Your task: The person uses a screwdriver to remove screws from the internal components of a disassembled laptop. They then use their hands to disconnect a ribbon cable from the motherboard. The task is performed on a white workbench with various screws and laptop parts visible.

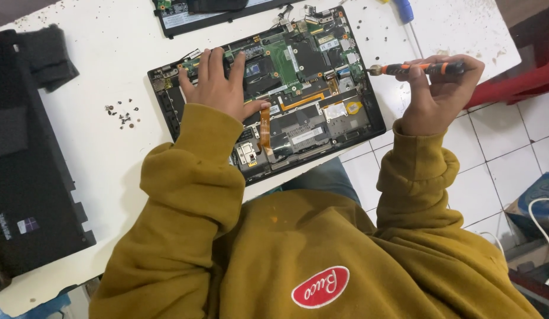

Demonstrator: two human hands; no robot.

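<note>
Left hand: the left hand [218, 82] lies flat on the opened laptop [268, 97], fingers spread wide over the left part of its bared insides, thumb stretched toward the orange ribbon cable [264, 125]. It grips nothing, only presses down.
Right hand: the right hand [440, 88] is closed round a screwdriver [416, 68] with a black and orange handle, raised just off the laptop's right edge, out past the tabletop's right edge and over the tiled floor [499, 147].
Screwdriver: held nearly level, metal tip pointing left toward the laptop's upper right corner; whether the tip touches the machine I cannot tell.
Laptop: bottom cover off, green circuit board [286, 59] showing, sitting askew at the near right corner of the white tabletop [103, 71], its lower corner over the edge.
Screws: a small scatter of loose screws [122, 113] rests on the tabletop, just left of the laptop.
Left edge: a black laptop cover [26, 177] lies along the tabletop's left edge, dark foam pieces [47, 56] beyond it.
Far edge: a second dark laptop part [209, 12] sits at the far edge, a blue-handled tool [404, 9] to its right.
Sleeves: mustard-yellow sleeves [191, 177] on both arms.
</note>
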